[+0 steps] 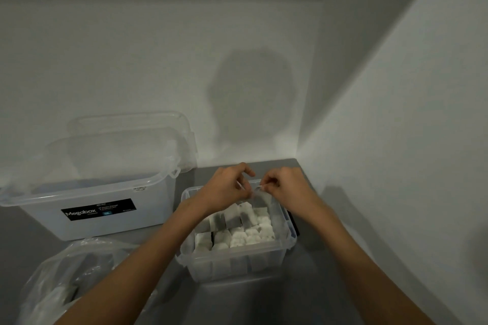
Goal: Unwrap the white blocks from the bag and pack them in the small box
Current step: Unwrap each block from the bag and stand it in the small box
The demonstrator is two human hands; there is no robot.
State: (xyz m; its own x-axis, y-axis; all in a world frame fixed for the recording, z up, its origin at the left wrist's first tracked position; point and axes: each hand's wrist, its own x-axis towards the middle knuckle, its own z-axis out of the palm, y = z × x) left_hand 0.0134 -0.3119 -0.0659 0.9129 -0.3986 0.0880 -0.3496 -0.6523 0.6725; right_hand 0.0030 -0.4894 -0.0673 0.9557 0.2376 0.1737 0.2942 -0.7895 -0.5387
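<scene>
Left hand (227,187) and right hand (284,185) pinch one clear wrapper (260,196) between them — hanging directly over the small box (237,264) (already near-full of white blocks (250,235)).

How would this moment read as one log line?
hands: both pulling clear wrapper | over small box | white blocks inside

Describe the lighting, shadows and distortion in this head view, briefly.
Head view: dim, greyish light; a head-shaped shadow falls on the back wall above both hands, left hand and right hand. Wide-angle bending curves the wall corner and stretches the forearms. The clear wrapper pinched between the hands is faint. The white blocks in the small box look soft, and the bag is hazy.
</scene>
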